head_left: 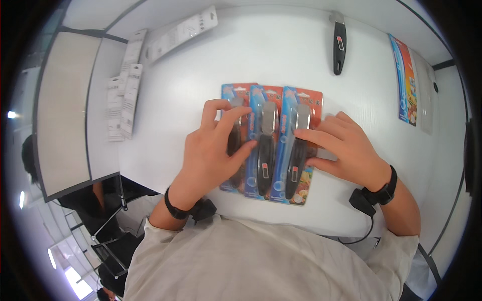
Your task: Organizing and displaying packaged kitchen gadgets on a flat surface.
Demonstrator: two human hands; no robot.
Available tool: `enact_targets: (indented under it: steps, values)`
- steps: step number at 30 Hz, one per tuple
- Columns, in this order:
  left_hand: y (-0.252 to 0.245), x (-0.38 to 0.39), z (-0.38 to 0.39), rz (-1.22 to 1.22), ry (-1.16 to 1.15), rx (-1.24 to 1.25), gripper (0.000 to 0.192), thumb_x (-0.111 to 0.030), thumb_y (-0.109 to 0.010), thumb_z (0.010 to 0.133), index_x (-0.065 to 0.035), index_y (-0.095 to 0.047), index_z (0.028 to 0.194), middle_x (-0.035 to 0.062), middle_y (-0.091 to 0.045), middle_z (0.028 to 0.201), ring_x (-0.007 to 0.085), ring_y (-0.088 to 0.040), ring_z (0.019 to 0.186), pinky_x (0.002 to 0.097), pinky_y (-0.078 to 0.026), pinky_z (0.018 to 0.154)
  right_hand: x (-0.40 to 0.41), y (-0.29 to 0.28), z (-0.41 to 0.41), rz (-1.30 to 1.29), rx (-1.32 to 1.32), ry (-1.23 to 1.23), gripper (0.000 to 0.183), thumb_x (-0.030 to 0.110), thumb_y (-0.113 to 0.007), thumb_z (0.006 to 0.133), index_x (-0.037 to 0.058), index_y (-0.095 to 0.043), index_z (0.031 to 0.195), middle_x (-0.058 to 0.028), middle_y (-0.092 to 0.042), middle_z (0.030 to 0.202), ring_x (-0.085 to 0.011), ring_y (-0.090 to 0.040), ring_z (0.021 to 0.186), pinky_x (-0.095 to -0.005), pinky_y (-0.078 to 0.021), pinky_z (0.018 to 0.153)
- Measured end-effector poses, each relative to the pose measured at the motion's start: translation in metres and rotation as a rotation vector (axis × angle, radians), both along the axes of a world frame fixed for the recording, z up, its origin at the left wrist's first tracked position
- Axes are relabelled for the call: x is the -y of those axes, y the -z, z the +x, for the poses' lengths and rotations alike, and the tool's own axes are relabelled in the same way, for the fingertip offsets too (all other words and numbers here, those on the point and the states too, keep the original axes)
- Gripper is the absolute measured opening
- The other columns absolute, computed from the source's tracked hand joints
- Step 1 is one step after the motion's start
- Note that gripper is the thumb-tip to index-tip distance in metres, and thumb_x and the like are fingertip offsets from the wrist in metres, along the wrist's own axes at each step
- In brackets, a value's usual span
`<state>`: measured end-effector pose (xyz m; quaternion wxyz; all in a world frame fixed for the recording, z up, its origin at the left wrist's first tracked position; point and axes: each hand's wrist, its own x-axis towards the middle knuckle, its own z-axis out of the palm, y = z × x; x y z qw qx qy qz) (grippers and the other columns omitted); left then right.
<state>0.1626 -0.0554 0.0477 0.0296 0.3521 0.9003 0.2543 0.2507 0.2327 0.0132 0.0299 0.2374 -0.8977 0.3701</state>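
Three carded blister packs lie side by side and slightly overlapping on the white table. Each holds a kitchen tool with a black handle and a metal head. My left hand [211,146] arches over the left pack [226,184], partly hiding it, its thumb and index fingertips near the edge of the middle pack [266,150]. At the right pack [297,150], my right hand [346,146] comes in from the side, index fingertip on the clear plastic and thumb by the card's right edge. Both hands have their fingers apart.
An unpacked black-handled tool [339,45] lies at the back. To the right are a printed backing card [404,82] and a clear plastic shell [425,98]. Several packs [130,98] rest at the left, another pack [184,34] behind them. White panels [448,124] border the table.
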Motion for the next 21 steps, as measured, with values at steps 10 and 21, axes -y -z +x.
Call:
enact_targets:
  steps: [10, 21]
  values:
    - [0.000, 0.057, -0.203, -0.207, -0.024, -0.707, 0.051, -0.007, -0.075, 0.087, -0.0062, -0.063, 0.137, 0.0149, -0.065, 0.137, 0.0366, -0.061, 0.125, 0.0439, -0.051, 0.104, -0.012, 0.006, -0.004, -0.254, 0.081, 0.185, 0.037, 0.005, -0.074, 0.091, 0.0113, -0.071, 0.127, -0.0048, -0.063, 0.081, -0.0199, -0.056, 0.068, -0.0332, -0.0464, 0.064]
    - [-0.030, 0.064, -0.158, 0.241, -0.341, 0.065, 0.026, -0.014, -0.060, 0.108, -0.0019, -0.071, 0.128, 0.0121, -0.077, 0.104, 0.0200, -0.071, 0.090, 0.0292, -0.054, 0.083, -0.016, 0.008, 0.001, -0.276, 0.092, 0.206, 0.032, 0.000, -0.071, 0.092, 0.0088, -0.073, 0.123, -0.0064, -0.070, 0.086, -0.0195, -0.060, 0.067, -0.0319, -0.0493, 0.063]
